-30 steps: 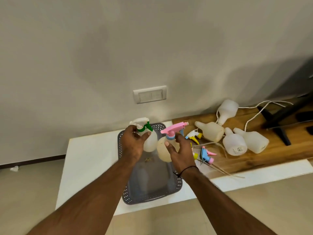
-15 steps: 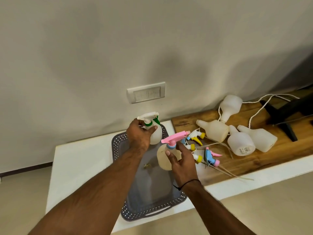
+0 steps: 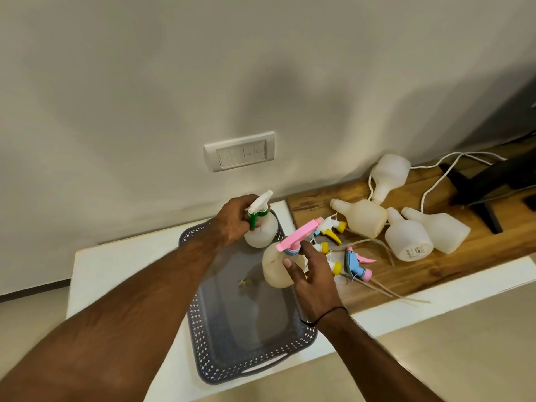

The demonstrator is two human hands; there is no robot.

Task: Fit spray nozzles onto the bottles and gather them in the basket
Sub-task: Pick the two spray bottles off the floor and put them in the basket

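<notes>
The white worktop [image 3: 121, 265] carries a grey perforated basket [image 3: 203, 355] at the 6 o'clock position of the view. The left hand [image 3: 235, 224] holds a bottle with a white-and-green nozzle [image 3: 259, 210] over the far end of the basket, at its 12 o'clock edge; the fingers are curled round the bottle neck and trigger. Whether the bottle base touches the basket cannot be determined. The right hand [image 3: 310, 274] holds a bottle with a pink nozzle [image 3: 295, 236] at the basket's 2 o'clock corner; thumb and fingers wrap the bottle body just below the collar. Loose nozzles [image 3: 358, 264], some with yellow collars, lie just beside this hand at its 3 o'clock, dip tubes trailing across the wooden board [image 3: 452, 256]. Four uncapped bottles [image 3: 409, 242] lie on their sides on the board, at 2 o'clock from the basket. A switch plate [image 3: 240, 151] is on the wall at 12 o'clock.
</notes>
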